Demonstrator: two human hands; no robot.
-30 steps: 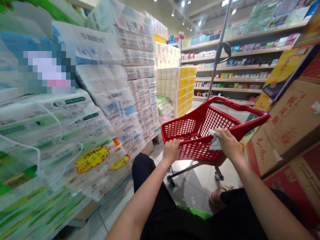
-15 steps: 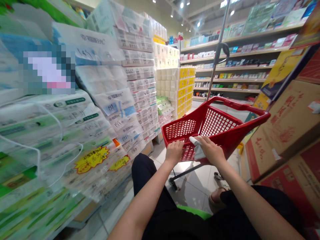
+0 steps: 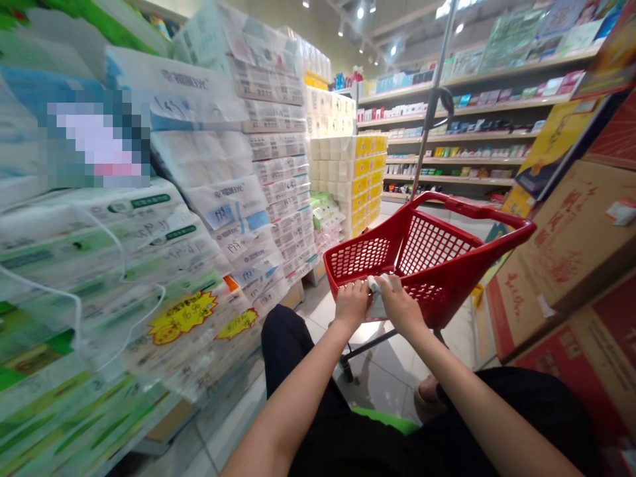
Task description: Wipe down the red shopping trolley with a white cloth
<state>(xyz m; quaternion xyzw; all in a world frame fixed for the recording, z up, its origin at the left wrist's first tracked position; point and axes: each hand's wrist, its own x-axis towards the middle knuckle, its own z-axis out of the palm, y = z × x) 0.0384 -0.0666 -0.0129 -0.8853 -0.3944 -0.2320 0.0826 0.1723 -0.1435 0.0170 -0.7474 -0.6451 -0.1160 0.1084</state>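
Note:
A red shopping cart (image 3: 437, 265) with perforated basket walls stands in front of my knees. My left hand (image 3: 352, 305) is curled over the near rim of its basket. Beside it, my right hand (image 3: 401, 306) presses a crumpled white cloth or tissue (image 3: 377, 306) against the same rim. Part of the white piece hangs down between the two hands. The fingertips of both hands go over the rim and are partly hidden.
Stacked packs of tissue paper (image 3: 278, 146) rise on the left, with yellow price tags (image 3: 183, 318). Cardboard cartons (image 3: 561, 245) line the right side. Shelves of small boxed goods (image 3: 462, 136) stand behind the cart. A metal pole (image 3: 432, 106) rises behind the basket.
My right hand has slid left along the rim with the white piece, closer to my left hand. The left hand has shifted slightly right. The cart has turned a little.

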